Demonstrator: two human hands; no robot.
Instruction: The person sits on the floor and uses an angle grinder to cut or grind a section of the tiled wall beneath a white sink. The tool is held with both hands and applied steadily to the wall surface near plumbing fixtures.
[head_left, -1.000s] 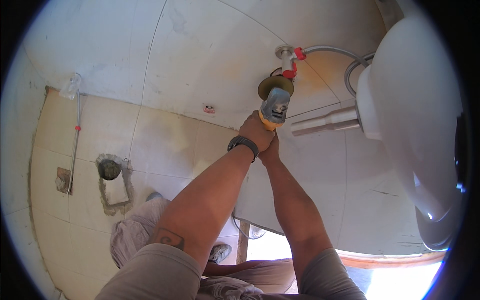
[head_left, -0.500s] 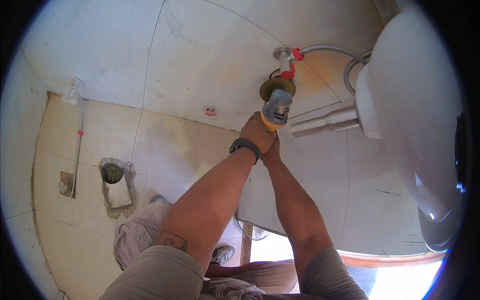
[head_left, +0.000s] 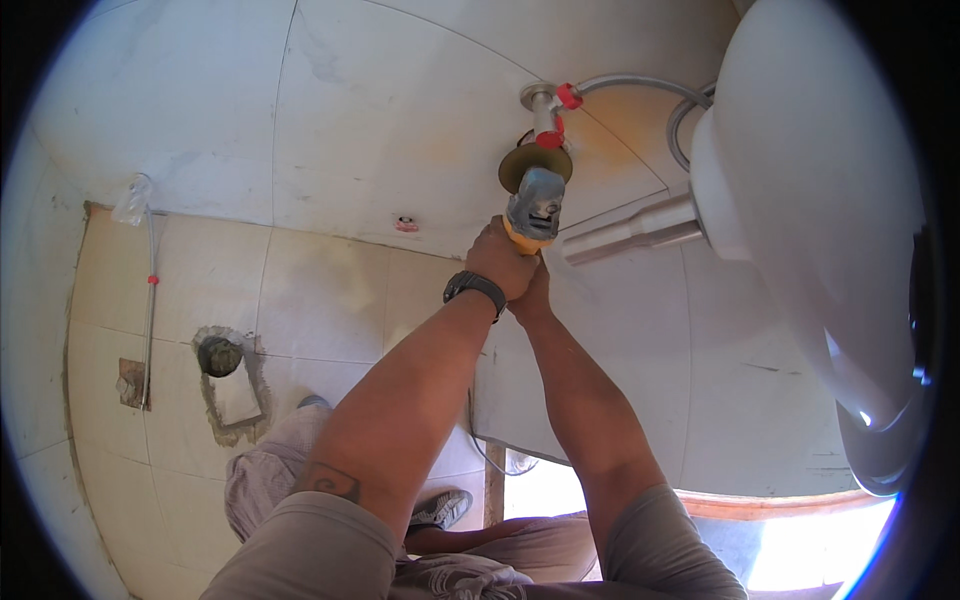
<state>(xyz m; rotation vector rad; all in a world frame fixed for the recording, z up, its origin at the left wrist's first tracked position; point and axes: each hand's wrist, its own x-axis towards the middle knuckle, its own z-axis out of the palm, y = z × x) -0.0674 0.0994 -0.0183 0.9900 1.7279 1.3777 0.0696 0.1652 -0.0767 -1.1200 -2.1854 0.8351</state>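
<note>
Both my hands grip an angle grinder (head_left: 535, 208) with a grey head and a yellow body, held against the tiled wall. My left hand (head_left: 498, 260), with a black watch at the wrist, is closed around the body just behind the head. Partly hidden behind it, my right hand (head_left: 534, 288) is closed on the rear of the grinder. The brownish disc (head_left: 516, 169) lies close to the wall, right below a metal angle valve (head_left: 543, 112) with red handles. Around the disc's upper edge there is an opening in the wall; whether the disc touches it, I cannot tell.
A white washbasin (head_left: 800, 200) with a metal drain pipe (head_left: 635, 230) juts out at right. A braided hose (head_left: 640, 82) runs from the valve toward it. At left are a floor drain hole (head_left: 220, 356), a thin hose (head_left: 151, 300) and a small red-white item (head_left: 405, 223).
The whole scene has shifted slightly left and up in the picture. My hands keep their hold on the grinder, whose disc stays by the valve.
</note>
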